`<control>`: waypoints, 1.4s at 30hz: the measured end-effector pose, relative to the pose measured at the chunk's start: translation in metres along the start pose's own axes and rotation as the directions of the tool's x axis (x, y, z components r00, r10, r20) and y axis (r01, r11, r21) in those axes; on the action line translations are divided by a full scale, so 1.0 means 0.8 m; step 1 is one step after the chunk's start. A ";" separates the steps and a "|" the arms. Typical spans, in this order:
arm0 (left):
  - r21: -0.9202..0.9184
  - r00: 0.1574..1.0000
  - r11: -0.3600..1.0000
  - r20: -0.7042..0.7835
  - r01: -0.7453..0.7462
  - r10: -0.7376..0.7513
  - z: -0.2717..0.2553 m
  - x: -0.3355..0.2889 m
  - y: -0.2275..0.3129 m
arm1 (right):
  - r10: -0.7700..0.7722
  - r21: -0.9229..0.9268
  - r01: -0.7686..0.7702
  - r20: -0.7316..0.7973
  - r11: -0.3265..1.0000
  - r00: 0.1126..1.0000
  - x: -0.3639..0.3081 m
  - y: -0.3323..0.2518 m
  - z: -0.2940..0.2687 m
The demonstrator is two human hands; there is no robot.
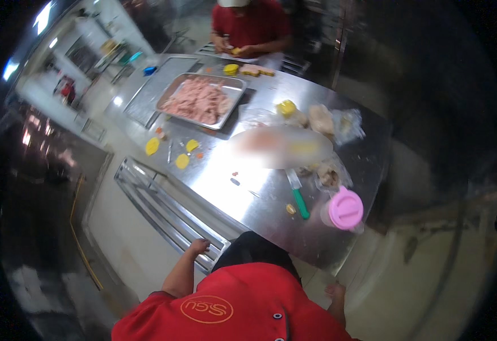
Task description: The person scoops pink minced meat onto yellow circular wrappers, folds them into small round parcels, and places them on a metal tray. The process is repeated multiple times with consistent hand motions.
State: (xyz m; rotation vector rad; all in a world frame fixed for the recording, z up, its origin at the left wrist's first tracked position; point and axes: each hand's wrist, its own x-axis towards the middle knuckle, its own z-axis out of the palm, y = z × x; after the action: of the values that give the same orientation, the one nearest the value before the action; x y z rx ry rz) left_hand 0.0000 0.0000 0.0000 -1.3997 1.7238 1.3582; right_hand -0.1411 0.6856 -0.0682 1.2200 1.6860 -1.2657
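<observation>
My left hand (199,246) hangs beside the metal bench, fingers loosely bent and apart, with nothing visible in it. Low by the near right table corner is my right hand (335,291), small and somewhat smeared; its fingers look loose, and I see nothing in them. Both hands are off the steel table (282,227). Near its right edge stand a pink-lidded pitcher (345,210) and a green-handled knife (300,203). A metal tray (230,111) of pale pink ground meat (197,101) sits farther back. Yellow round pieces (182,161) lie toward the left edge.
A slatted metal bench (163,207) runs along the table's left side. Plastic bags (348,125) of food crowd the right half, and a blurred patch hides the middle. Across the table, a person in red (251,28) handles a yellow piece near a yellow stack (231,69).
</observation>
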 end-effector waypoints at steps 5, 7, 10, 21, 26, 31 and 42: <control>-0.168 0.973 0.960 0.001 0.226 -0.229 0.016 -0.048 -0.131 | -0.034 -0.132 0.030 -0.025 0.991 0.999 -0.007 -0.082 -0.002; -0.191 0.958 0.940 0.005 0.283 -0.287 0.035 -0.064 -0.165 | -0.069 -0.225 0.061 -0.027 0.973 0.997 -0.003 -0.123 0.000; -0.214 0.917 0.893 0.039 0.396 -0.397 0.054 -0.070 -0.192 | -0.063 -0.245 0.051 -0.040 0.968 0.997 -0.011 -0.164 0.015; 0.201 0.995 0.980 0.097 0.006 -0.026 -0.047 0.082 -0.084 | -0.101 0.041 0.102 -0.035 0.994 0.994 -0.075 -0.187 0.088; 0.197 0.995 0.976 0.048 -0.090 0.082 -0.177 0.149 -0.012 | -0.079 0.194 0.103 -0.128 0.976 0.989 -0.096 -0.191 0.162; 0.174 0.993 0.985 0.114 0.014 -0.035 -0.309 0.269 -0.007 | -0.041 0.341 0.137 -0.272 0.930 0.961 -0.139 -0.183 0.273; 0.347 0.970 0.910 0.165 -0.228 0.180 -0.529 0.420 0.010 | 0.069 0.502 0.198 -0.464 0.842 0.883 -0.239 -0.149 0.447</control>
State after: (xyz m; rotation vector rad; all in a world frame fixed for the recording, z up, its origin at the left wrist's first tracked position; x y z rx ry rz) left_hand -0.0385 -0.5213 -0.1376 -0.9268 1.9542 1.1267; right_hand -0.1965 0.2810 0.0399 1.9493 1.7605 -1.6588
